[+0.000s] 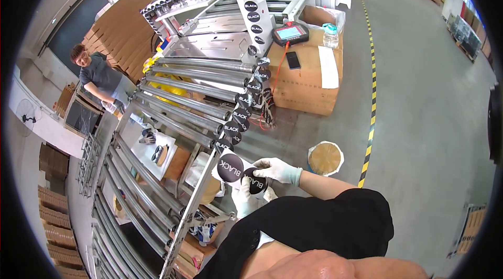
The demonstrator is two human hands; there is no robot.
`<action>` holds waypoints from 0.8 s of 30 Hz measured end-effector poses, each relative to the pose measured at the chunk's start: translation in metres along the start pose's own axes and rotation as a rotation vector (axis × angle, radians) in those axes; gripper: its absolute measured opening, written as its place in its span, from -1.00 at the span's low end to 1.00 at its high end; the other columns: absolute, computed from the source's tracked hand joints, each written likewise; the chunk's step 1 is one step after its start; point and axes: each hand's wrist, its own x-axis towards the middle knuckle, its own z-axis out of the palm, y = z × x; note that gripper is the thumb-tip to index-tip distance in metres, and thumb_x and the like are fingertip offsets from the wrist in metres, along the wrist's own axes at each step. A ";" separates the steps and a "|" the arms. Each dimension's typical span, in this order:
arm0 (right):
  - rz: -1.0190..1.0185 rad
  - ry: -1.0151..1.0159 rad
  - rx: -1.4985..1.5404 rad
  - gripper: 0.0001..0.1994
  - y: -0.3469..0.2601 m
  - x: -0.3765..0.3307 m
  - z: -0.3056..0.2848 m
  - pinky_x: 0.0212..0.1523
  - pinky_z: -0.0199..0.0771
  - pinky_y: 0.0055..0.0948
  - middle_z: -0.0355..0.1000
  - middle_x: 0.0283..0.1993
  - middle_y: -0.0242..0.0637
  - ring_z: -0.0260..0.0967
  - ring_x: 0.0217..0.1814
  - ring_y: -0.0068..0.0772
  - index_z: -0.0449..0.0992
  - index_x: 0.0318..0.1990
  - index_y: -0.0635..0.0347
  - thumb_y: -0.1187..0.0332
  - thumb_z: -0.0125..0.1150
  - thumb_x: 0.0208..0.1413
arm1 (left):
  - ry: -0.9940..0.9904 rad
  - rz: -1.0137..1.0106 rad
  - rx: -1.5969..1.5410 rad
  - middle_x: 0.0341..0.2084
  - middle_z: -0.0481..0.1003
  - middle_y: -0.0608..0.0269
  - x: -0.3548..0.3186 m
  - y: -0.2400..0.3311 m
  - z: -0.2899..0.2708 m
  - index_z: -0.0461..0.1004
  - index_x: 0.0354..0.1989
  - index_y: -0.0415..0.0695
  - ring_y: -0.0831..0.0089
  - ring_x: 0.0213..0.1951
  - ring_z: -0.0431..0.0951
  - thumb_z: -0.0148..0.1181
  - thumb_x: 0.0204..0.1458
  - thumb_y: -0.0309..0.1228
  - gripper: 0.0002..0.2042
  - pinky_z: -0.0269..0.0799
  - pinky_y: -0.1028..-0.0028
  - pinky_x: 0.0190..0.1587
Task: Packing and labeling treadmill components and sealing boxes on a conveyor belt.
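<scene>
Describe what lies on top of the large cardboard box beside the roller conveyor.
On the cardboard box lie a dark phone, a white paper strip, a red-edged tablet and a clear water bottle. The box's contents are hidden.

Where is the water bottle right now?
The water bottle stands at the top of the head view, right of centre, on stacked cardboard boxes beside a red-edged tablet.

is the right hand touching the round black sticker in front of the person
Touching. The head view shows the gloved right hand with its fingers laid over the edge of the round black sticker, no gap between them.
</scene>
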 end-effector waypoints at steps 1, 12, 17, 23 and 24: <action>0.095 -0.008 0.009 -0.72 -0.007 0.006 0.001 -0.08 0.43 -0.50 0.48 -0.16 -0.38 0.40 -0.16 -0.58 0.46 -0.05 0.27 0.37 0.27 0.13 | 0.038 0.013 0.012 -0.17 0.50 0.18 0.005 0.007 -0.001 0.43 -0.03 -0.28 0.43 -0.21 0.53 0.07 0.15 -0.46 -0.75 0.45 0.51 -0.13; 0.021 -0.039 0.036 -0.81 -0.060 0.104 0.051 -0.34 0.40 -0.59 0.42 -0.39 -0.57 0.35 -0.38 -0.71 0.49 -0.23 0.14 0.22 0.20 0.20 | -0.245 0.142 0.155 -0.25 0.50 0.29 0.116 0.111 -0.039 0.50 -0.14 -0.23 0.56 -0.21 0.46 0.11 0.11 -0.49 -0.82 0.40 0.48 -0.12; -0.087 0.077 -0.295 -0.79 -0.109 0.110 0.068 -0.47 0.20 -0.61 0.28 -0.52 -0.58 0.17 -0.47 -0.76 0.42 -0.46 0.09 0.26 0.22 0.17 | -0.402 0.067 -0.306 -0.09 0.49 0.20 0.167 0.162 -0.021 0.31 0.14 -0.18 0.33 -0.07 0.52 0.24 0.00 -0.45 -0.52 0.45 0.33 0.04; 0.022 0.131 0.218 -0.85 -0.092 0.151 0.076 -0.45 0.33 -0.61 0.43 -0.41 -0.51 0.31 -0.42 -0.71 0.48 -0.21 0.20 0.32 0.20 0.18 | -0.301 0.274 -0.129 0.10 0.41 0.13 0.206 0.163 -0.025 0.16 0.30 -0.28 0.38 0.12 0.39 0.19 0.01 -0.53 -0.38 0.21 0.41 0.24; 0.040 0.167 0.316 -0.83 -0.101 0.149 0.085 -0.44 0.36 -0.60 0.45 -0.39 -0.49 0.34 -0.37 -0.71 0.47 -0.17 0.24 0.34 0.20 0.18 | -0.304 0.266 -0.128 0.10 0.41 0.13 0.209 0.160 -0.024 0.16 0.30 -0.28 0.38 0.12 0.39 0.19 0.01 -0.53 -0.38 0.21 0.41 0.24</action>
